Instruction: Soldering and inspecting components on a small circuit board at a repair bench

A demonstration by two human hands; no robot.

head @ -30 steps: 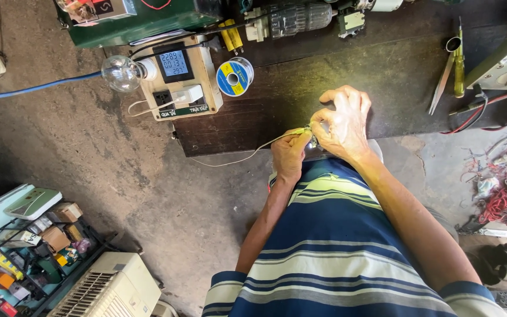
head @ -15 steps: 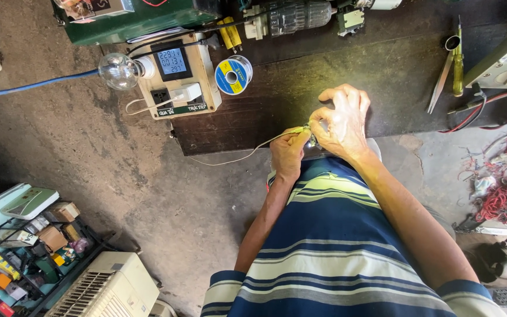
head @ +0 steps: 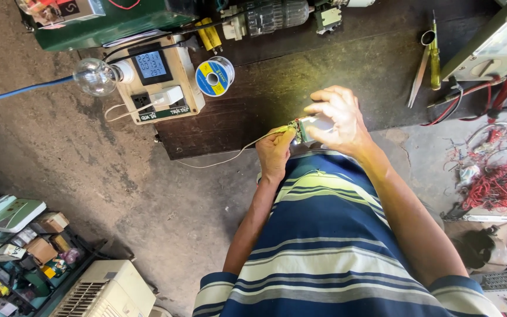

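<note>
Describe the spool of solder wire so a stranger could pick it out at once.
Start at the dark wooden workbench along the top of the view. At its left end lies a cream meter board with a small lit screen and a glass bulb beside it. The spool of solder wire sits against that board's right edge: the only round blue and yellow reel there.

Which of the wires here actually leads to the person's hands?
The thin white wire: it runs across the dark board's edge to the left hand. The blue cable ends at the bulb, and the red tangle lies apart on the floor.
</note>
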